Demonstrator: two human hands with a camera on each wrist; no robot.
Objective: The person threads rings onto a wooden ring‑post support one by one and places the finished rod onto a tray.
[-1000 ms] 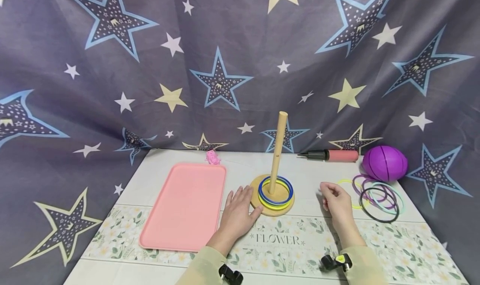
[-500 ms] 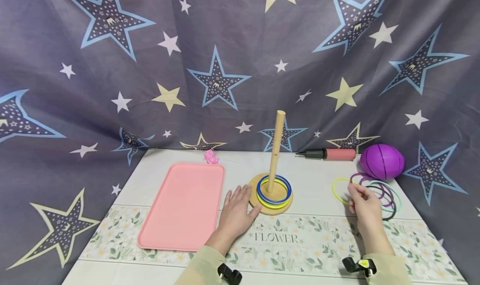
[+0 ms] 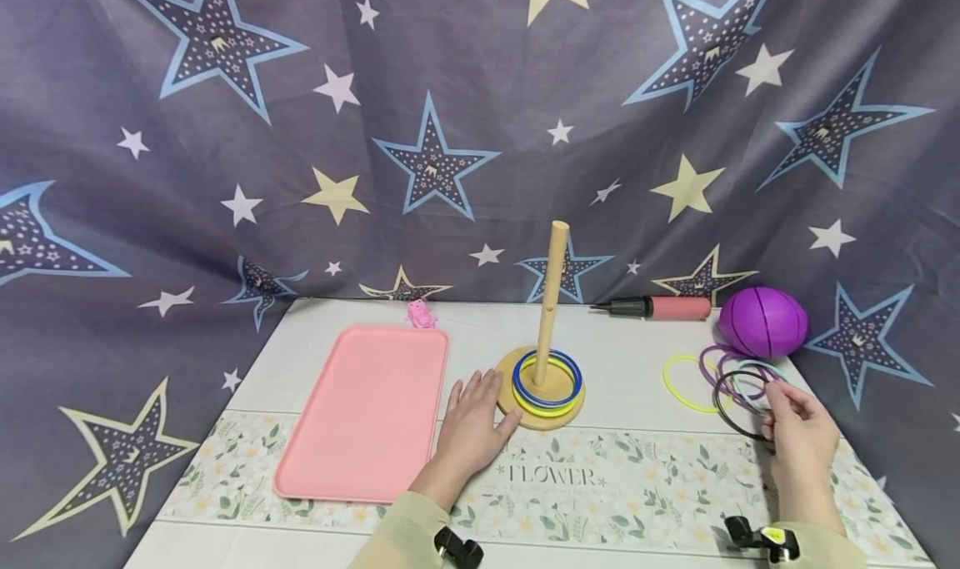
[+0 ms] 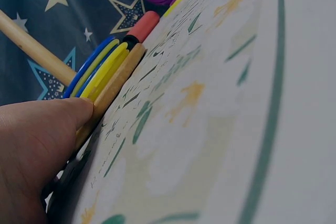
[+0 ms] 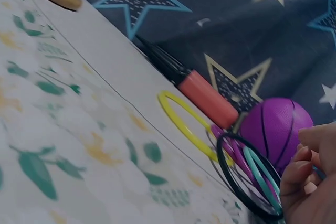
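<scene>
A wooden ring-toss stand (image 3: pixel 557 286) has an upright peg on a round base, with blue (image 3: pixel 577 369) and yellow rings (image 3: pixel 551 414) around the peg. My left hand (image 3: pixel 474 436) lies with straight fingers against the base's left edge; its thumb touches the base edge in the left wrist view. At the right, my right hand (image 3: pixel 804 431) has its thumb and fingers curled at the right side of a black ring (image 3: pixel 717 398), seeming to pinch it; the fingertips hide that part. Purple (image 3: pixel 705 369) and teal rings (image 5: pixel 261 179) overlap behind it. A yellow ring (image 3: pixel 667 379) lies just left.
A purple ball (image 3: pixel 763 323) sits behind the loose rings. A hand pump (image 3: pixel 678 307) with a red barrel lies along the table's back edge. Left are a pink tray (image 3: pixel 367 411) and a small pink toy (image 3: pixel 422 314). A star-patterned curtain (image 3: pixel 480 52) hangs behind.
My right hand has moved right, from beside the yellow ring to the black ring's right side. The left hand stays at the stand's base. The view has shifted slightly.
</scene>
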